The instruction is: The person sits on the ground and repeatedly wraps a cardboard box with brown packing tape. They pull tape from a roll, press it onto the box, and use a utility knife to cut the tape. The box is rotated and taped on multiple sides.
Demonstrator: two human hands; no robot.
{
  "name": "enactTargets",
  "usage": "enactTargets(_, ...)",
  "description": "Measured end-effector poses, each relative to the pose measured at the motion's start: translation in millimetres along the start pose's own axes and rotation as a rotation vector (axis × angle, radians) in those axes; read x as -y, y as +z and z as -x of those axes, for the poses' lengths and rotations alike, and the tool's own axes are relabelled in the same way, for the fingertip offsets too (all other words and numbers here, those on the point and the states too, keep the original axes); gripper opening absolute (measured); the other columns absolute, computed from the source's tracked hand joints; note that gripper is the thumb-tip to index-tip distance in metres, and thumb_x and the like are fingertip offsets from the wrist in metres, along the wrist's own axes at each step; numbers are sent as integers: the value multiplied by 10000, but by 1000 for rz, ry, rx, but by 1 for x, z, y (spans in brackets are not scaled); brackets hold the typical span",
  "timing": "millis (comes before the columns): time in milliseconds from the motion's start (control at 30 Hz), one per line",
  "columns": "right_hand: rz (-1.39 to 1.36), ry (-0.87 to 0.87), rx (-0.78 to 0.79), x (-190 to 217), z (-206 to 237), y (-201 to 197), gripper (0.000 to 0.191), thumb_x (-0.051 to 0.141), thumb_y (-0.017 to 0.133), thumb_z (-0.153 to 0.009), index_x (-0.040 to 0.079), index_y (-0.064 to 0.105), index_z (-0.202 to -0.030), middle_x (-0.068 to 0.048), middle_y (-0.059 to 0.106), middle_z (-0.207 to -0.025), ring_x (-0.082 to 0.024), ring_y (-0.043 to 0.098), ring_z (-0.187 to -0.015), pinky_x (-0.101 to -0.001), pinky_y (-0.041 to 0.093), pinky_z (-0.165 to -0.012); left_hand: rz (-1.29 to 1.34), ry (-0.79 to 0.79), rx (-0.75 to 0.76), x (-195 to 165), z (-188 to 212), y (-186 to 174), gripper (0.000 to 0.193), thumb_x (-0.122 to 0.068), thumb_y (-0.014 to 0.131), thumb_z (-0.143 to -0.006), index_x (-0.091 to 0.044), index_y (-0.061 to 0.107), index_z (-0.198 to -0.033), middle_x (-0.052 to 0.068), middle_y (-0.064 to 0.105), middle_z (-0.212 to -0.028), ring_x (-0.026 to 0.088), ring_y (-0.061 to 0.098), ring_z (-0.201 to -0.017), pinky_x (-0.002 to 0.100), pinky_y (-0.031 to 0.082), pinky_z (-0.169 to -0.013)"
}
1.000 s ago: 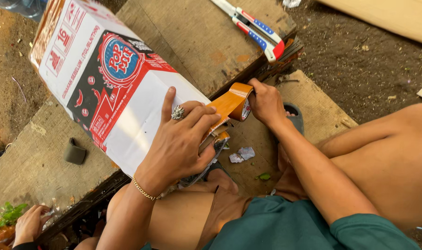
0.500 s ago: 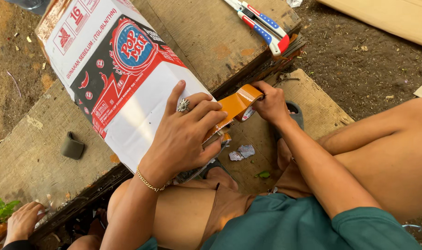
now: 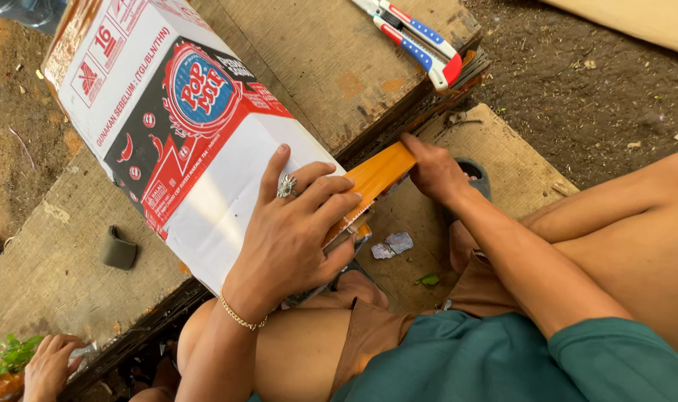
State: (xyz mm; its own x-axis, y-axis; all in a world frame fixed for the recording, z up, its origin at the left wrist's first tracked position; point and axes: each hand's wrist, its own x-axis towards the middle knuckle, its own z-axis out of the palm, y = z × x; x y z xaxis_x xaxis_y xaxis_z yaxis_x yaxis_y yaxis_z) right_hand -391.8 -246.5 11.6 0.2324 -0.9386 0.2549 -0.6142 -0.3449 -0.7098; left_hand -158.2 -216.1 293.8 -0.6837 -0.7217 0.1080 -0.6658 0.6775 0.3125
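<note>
A white cardboard carton (image 3: 167, 141) with red, black and blue print lies tilted on a wooden board (image 3: 48, 275). My left hand (image 3: 298, 231), wearing a ring and a thin bracelet, presses flat on the carton's near end, fingers spread over a strip of brown packing tape (image 3: 376, 175). My right hand (image 3: 435, 171) grips the far end of that tape strip, pulled out taut beyond the carton's corner.
A utility knife (image 3: 417, 41) with a red, white and blue handle lies on the far board. A small dark green block (image 3: 119, 248) sits on the near board. Another person's hand (image 3: 48, 365) rests by green leaves (image 3: 11, 357) at bottom left. Dirt ground lies right.
The carton has slid a little left and toward me. My right hand has drawn the tape strip further out and straighter, while my left hand stayed pressed on the carton's end.
</note>
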Motion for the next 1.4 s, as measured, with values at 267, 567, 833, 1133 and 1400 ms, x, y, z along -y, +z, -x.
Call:
enactTargets(267, -166, 79, -109, 3, 7, 14, 498, -47, 652, -816, 54, 632, -1303, -258, 713, -1068, -429, 701, -977, -453, 579, -815, -7, 29, -3, -1, -1, -1, 406, -257, 759, -775, -136, 712, -1160, 20, 670, -1201, 231, 572, -1270, 568, 153, -1257)
enactTargets(567, -304, 143, 32, 22, 23, 26, 516, -80, 599, -830, 48, 607, -1331, -271, 707, -1023, -440, 693, -931, -455, 578, -779, 17, 24, 24, -3, -6, -1, 297, -232, 732, -751, -126, 703, -1026, 22, 667, -1094, 229, 590, -1265, 578, 136, -1254)
enactTargets(833, -115, 6, 104, 24, 45, 40, 503, -38, 656, -814, 52, 594, -1305, -228, 708, -965, -439, 696, -858, -473, 571, -719, 44, 18, 33, 2, -4, -2, 252, -226, 714, -766, -120, 689, -993, 23, 674, -1065, 233, 587, -1280, 586, 113, -1255)
enactTargets(1133, 70, -162, 166, 38, 49, 57, 509, 35, 660, -836, 24, 582, -1339, -155, 702, -946, -350, 697, -682, -448, 571, -577, 61, 22, 29, 6, 0, -1, 261, -233, 721, -771, -122, 683, -1004, 27, 671, -1079, 244, 572, -1309, 593, 95, -1260)
enactTargets(1400, 130, -199, 295, 37, 62, 87, 186, 76, 675, -796, 36, 618, -969, -156, 673, -927, -329, 692, -654, -444, 556, -544, 65, 37, 24, 11, 1, 2, 245, -243, 726, -797, -128, 681, -1009, 27, 657, -1030, 230, 579, -1297, 601, 90, -1256)
